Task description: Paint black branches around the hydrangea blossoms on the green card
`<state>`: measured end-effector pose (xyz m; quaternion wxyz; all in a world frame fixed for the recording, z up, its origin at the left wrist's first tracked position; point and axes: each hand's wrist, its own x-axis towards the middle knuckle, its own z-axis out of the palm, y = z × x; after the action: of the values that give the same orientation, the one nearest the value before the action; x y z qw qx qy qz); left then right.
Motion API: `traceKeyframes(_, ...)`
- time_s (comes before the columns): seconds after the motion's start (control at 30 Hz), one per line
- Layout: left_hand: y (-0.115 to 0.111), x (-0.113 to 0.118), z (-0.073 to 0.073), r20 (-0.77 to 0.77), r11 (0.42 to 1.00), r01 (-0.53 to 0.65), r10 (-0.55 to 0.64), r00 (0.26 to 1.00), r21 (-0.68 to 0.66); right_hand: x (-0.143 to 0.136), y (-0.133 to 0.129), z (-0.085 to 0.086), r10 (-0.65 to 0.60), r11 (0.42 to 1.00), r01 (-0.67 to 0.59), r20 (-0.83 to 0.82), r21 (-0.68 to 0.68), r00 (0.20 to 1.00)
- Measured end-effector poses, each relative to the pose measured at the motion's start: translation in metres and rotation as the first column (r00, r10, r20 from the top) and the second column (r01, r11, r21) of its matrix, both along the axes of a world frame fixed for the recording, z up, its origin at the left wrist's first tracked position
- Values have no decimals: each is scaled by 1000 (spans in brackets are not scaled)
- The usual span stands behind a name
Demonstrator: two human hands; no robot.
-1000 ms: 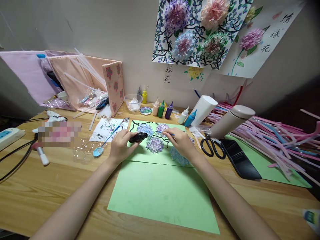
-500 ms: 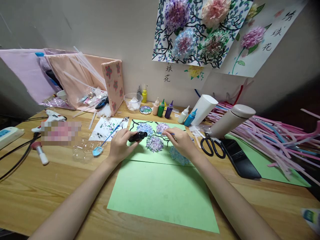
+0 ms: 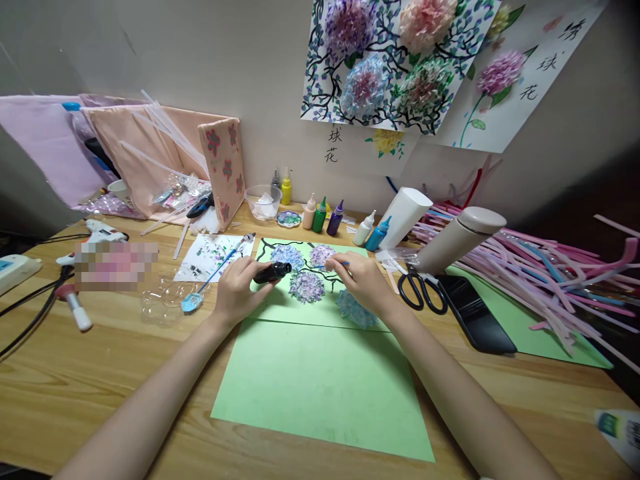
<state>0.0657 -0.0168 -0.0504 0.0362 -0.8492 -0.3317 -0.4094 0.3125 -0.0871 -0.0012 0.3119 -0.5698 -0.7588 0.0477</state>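
Fingers of my left hand (image 3: 236,288) are wrapped round a small black bottle (image 3: 273,272), which lies tilted with its open neck to the right. My right hand (image 3: 364,283) pinches a slim blue paintbrush (image 3: 344,264), its tip pointing left over the painted paper. Under both hands is a green sheet (image 3: 273,308) with black branches and raised paper flowers. A purple flower (image 3: 307,287) sits between the hands, a blue flower (image 3: 287,257) and a pink-violet flower (image 3: 323,255) behind it. My right wrist partly covers a light blue flower (image 3: 356,308).
A plain green sheet (image 3: 325,387) lies in front. Scissors (image 3: 423,292), a phone (image 3: 475,313) and a tumbler (image 3: 463,239) stand or lie at right. Several paint bottles (image 3: 335,219) line the back. At left are a paint-spotted paper (image 3: 200,260), a clear tray (image 3: 160,300) and a glue gun (image 3: 103,233).
The whole view has shifted slightly, so things appear a little further left. Both hands keep their grips on the bottle and brush, with hardly any movement over the paper.
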Motion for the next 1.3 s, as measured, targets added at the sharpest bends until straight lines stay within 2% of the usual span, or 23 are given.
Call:
traceKeyframes(0.47, 0, -1, 0, -8, 1000, -12, 12, 1000, -18, 2, -4, 9, -28, 999, 29, -39, 14, 999)
traceKeyframes(0.57, 0, -1, -1, -7, 1000, -12, 12, 1000, -16, 3, -8, 18, -19, 991, 44, -201, 123, 979)
traceKeyframes(0.67, 0, -1, -1, -11, 1000, -11, 10, 1000, -18, 0, -15, 29, 17, 965, 102, -443, 243, 897)
traceKeyframes(0.77, 0, 0, 0, -18, 1000, -11, 11, 1000, -12, -7, -22, 37, 79, 952, 104, -560, 287, 824)
traceKeyframes(0.9, -1, 0, 2, -29, 1000, -8, 8, 1000, -13, -15, -30, 42, 151, 960, -6, -499, 281, 854)
traceKeyframes(1.1, -2, -1, 2, -30, 1000, -2, 1, 1000, -19, -22, -33, 40, 125, 975, -56, -316, 217, 941)
traceKeyframes(1.3, -2, -1, 1, -57, 999, -4, 2, 998, -37, -25, -30, 39, 170, 977, -143, -172, 160, 970)
